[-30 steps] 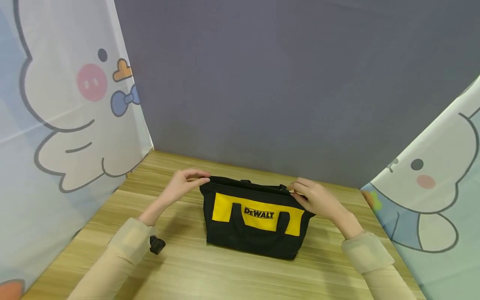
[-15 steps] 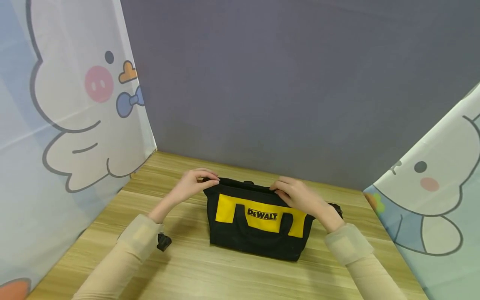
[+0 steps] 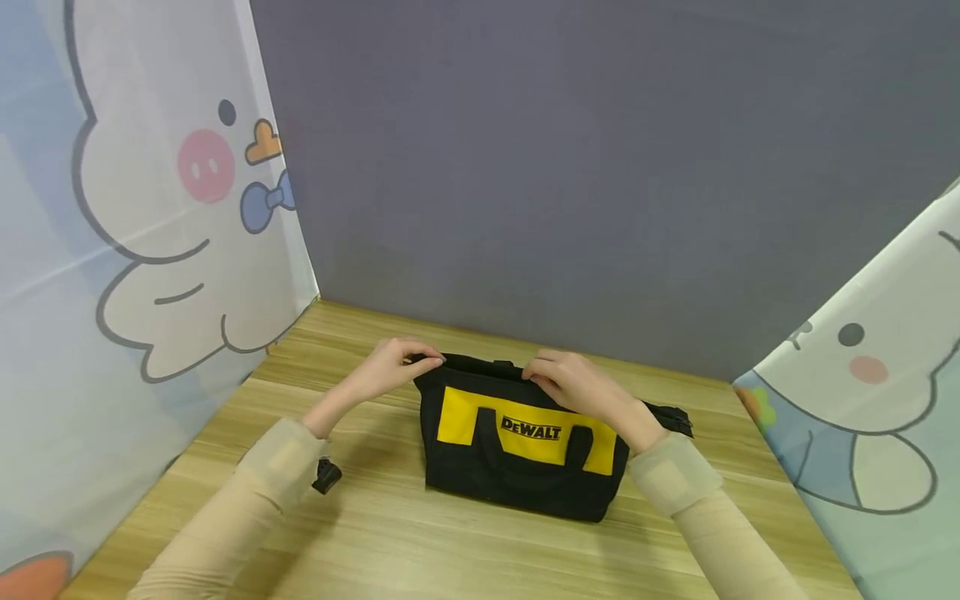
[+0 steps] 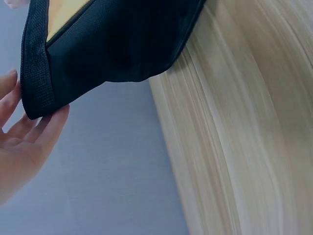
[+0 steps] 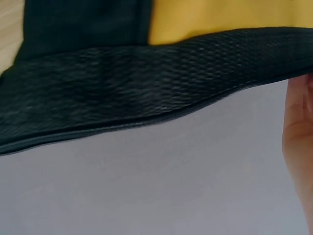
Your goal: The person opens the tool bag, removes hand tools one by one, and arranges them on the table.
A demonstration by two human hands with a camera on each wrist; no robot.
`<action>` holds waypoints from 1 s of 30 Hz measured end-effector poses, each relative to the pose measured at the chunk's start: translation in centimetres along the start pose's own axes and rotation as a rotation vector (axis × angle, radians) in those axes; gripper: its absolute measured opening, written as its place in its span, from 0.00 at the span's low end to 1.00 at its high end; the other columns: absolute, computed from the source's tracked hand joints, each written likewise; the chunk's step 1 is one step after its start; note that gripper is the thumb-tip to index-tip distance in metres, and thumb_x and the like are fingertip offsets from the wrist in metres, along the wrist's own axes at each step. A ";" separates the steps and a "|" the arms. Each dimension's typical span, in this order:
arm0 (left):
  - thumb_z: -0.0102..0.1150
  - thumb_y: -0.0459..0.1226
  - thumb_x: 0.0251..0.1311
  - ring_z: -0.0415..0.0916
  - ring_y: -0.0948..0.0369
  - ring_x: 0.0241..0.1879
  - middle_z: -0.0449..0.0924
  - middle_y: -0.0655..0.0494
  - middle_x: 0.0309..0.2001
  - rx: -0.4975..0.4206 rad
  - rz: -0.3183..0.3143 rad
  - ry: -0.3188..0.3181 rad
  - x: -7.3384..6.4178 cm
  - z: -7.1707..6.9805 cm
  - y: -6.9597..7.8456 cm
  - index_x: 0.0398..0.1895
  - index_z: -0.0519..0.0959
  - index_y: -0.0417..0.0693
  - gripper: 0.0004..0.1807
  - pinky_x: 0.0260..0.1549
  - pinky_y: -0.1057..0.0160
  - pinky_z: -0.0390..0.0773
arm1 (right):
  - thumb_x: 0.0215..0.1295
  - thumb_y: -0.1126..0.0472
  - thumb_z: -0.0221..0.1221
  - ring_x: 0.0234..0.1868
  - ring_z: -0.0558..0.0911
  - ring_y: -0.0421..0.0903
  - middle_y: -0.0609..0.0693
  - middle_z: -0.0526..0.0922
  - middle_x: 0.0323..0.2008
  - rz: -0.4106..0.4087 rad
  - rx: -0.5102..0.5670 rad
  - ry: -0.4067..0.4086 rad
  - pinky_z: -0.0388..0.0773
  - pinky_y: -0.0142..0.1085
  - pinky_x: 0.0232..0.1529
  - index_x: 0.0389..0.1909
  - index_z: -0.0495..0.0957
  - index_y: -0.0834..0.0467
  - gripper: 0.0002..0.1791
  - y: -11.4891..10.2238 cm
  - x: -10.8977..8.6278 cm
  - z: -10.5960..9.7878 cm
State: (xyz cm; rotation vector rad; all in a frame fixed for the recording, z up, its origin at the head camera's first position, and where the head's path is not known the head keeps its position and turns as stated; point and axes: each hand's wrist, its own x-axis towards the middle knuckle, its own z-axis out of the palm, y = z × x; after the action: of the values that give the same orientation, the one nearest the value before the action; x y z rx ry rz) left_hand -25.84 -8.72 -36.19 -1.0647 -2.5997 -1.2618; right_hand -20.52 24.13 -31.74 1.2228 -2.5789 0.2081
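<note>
A black and yellow DeWalt tool bag (image 3: 525, 450) stands upright on the wooden table (image 3: 450, 550). My left hand (image 3: 411, 363) pinches the bag's top left corner. In the left wrist view the fingertips (image 4: 54, 122) touch that black corner (image 4: 34, 88). My right hand (image 3: 558, 379) lies on the top edge near the middle, fingers curled on the black seam. What it pinches there is hidden. The right wrist view shows the bag's webbed top edge (image 5: 122, 83) close up and one finger (image 5: 298, 142) at the right.
A small black object (image 3: 327, 475) lies on the table beside my left sleeve. A grey backdrop (image 3: 562, 167) closes the back. Cartoon-print curtains stand at the left (image 3: 135, 208) and right (image 3: 862, 400). Bare wood runs in front of the bag.
My right hand has slid left along the bag's top, from the right end to near the middle, uncovering the bag's right end. My left hand has kept its hold on the left corner.
</note>
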 end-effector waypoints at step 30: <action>0.49 0.48 0.74 0.80 0.43 0.52 0.80 0.42 0.60 0.042 -0.157 0.019 1.8 2.6 2.6 0.58 0.79 0.43 0.22 0.55 0.45 0.77 | 0.50 0.35 0.70 0.72 0.65 0.66 0.66 0.58 0.74 0.250 -0.067 -0.242 0.66 0.69 0.62 0.76 0.56 0.53 0.57 -2.0 1.0 0.8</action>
State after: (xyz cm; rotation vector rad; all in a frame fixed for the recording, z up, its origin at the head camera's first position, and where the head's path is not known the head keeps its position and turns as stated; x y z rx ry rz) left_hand -25.05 -4.83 -35.58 -0.8526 -2.7286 -1.2339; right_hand -19.74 21.95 -32.20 0.9518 -2.9202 0.0224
